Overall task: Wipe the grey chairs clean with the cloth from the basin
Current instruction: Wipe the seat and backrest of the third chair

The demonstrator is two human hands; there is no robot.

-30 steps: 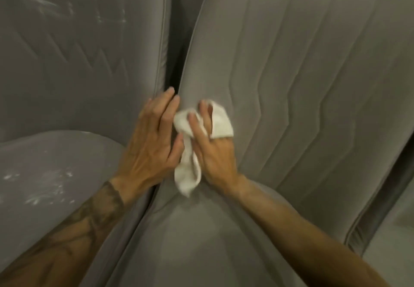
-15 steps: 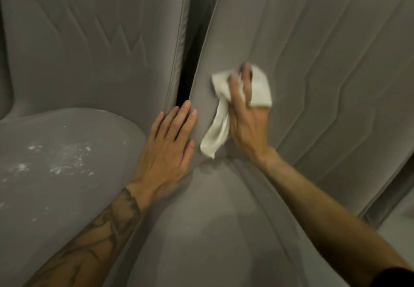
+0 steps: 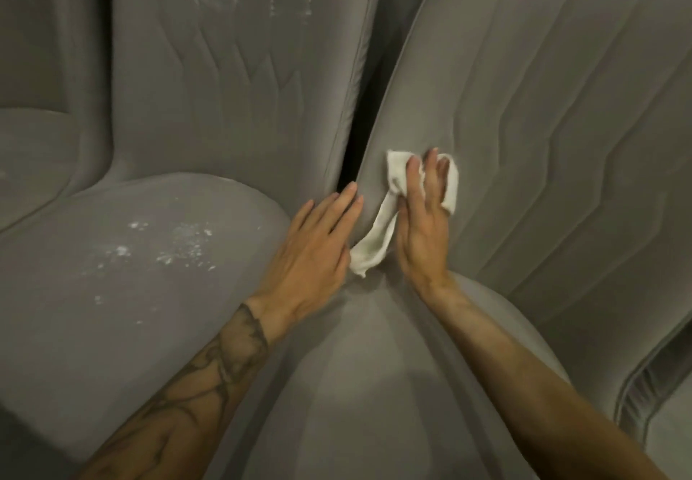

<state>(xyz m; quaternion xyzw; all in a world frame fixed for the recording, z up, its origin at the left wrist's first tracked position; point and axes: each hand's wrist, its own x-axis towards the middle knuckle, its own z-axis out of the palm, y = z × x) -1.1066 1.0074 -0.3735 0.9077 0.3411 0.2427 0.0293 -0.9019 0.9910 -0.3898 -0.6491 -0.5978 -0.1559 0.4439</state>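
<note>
Wiping is recorded at centre frame: the cloth (image 3: 378, 243) is pressed against the lower backrest of the right chair (image 3: 543, 112) by the flat, extended fingers of the right hand (image 3: 423, 225). A loose tail hangs toward the seat crease. The left hand (image 3: 310, 251) is laid flat, fingers straight, nothing held, at the gap between the chairs.

Risk: the cloth is pressed rather than gripped, so slipping or bunching is possible. White specks (image 3: 168, 247) on the left chair (image 3: 112, 311) seat, at left of frame, may be missed.

Single head-worn wide-angle view, looking forward and down at close range onto two grey chairs (image 3: 524, 142) set side by side.
</note>
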